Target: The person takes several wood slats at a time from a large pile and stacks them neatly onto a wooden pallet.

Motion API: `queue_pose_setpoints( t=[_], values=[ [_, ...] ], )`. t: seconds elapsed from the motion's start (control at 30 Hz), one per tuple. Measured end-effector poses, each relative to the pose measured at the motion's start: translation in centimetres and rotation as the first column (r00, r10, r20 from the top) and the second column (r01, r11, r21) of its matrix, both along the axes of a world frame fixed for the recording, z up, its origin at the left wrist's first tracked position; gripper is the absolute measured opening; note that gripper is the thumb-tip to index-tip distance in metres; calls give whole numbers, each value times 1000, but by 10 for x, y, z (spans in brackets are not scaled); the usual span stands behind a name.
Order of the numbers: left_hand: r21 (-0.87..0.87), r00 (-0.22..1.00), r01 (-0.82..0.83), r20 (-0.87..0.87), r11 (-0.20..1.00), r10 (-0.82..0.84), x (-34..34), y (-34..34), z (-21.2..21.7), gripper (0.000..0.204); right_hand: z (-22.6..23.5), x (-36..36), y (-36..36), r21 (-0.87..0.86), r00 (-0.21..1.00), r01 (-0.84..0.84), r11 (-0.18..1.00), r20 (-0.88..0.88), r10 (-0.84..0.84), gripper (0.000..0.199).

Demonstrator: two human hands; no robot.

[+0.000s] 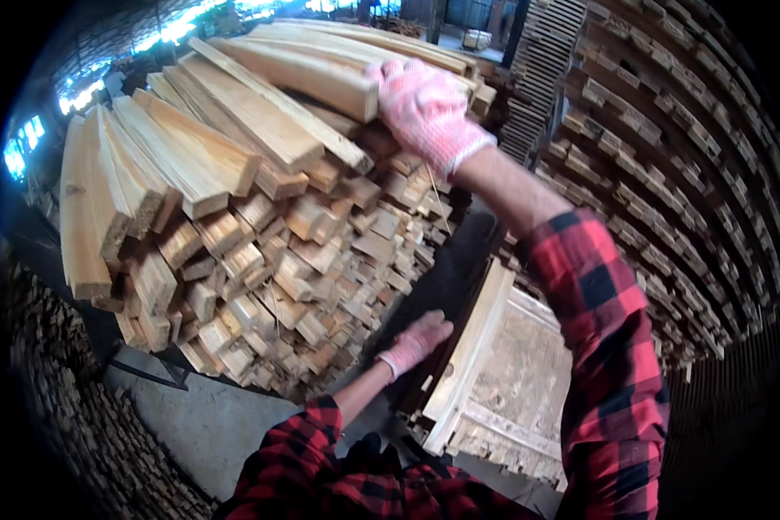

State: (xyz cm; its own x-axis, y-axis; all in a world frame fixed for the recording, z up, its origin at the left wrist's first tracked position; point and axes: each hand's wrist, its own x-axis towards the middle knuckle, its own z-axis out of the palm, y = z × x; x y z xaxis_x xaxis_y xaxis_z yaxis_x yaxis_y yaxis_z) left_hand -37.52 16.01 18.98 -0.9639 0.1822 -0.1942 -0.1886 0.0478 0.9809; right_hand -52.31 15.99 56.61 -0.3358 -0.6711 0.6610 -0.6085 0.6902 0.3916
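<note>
My right hand (429, 108), in a pink-and-white knit glove, reaches far out to the top of a big pile of sawn wood. Its fingers are closed at the near end of a pale wooden plank (329, 80), which points away from me. More loose planks (247, 117) fan out beside it on top of the pile. Lower down, my left hand (418, 341), gloved the same way, is closed into a loose fist, and I see nothing in it. It hangs between the pile and a low stack, close to a pale plank (470, 347) along that stack's edge.
Below the loose planks, sawn ends (321, 269) of the pile stick out unevenly. On the right rises a tall wall of stacked wood (659, 165). The low stack carries a worn board (520, 373). More stacked wood (87, 407) stands at lower left beside concrete floor (199, 420).
</note>
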Motion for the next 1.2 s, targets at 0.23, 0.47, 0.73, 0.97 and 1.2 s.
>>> queue_pose_setpoints(
  t=[0.23,0.47,0.73,0.97,1.2],
  values=[
    [870,936,351,-339,347,-98,-42,-57,154,49,49,106,47,192,999,-31,981,49,22,29],
    [924,928,208,-290,321,235,-74,-6,247,46,-5,223,222,92,976,193,977,-120,-181,39],
    [958,912,95,-193,271,362,-11,31,256,44,-70,288,304,-13,811,90,996,582,-66,51],
    [869,871,34,-268,493,413,4,25,259,51,29,246,176,-626,699,-177,759,463,545,76],
    [804,909,-74,-189,590,372,-7,16,236,53,-55,191,68,-21,966,6,1000,258,-1,70]
  ],
)
